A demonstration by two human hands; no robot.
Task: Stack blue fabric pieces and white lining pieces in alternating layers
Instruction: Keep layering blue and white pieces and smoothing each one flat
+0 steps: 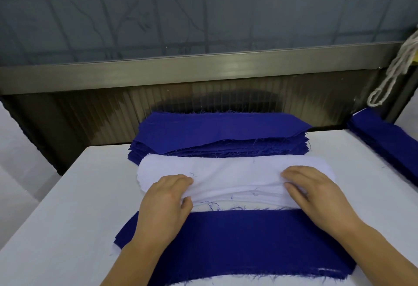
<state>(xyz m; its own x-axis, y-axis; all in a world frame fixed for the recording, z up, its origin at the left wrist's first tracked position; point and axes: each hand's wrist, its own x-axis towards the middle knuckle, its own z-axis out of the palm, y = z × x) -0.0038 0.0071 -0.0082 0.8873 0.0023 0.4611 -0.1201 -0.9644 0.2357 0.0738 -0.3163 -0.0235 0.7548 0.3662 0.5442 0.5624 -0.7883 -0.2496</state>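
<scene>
Nearest the body, the mixed stack (237,242) is topped w/ blue, white peeking out under its near edge. Just beyond it, touching, the white lining pile (235,172) lies w/ its long axis left-right. Its near edge is pinched at both ends: left hand (167,197) and right hand (314,190), fingers curled on the top layer, approx. equally near. Farther back the blue fabric pile (221,134) is seen.

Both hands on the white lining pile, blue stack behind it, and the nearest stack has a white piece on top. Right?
Not quite. The head view shows the nearest stack topped by a blue piece, with white only peeking out at its edges. The rest holds: left hand and right hand are on the white lining pile, with the blue stack behind it.
</scene>
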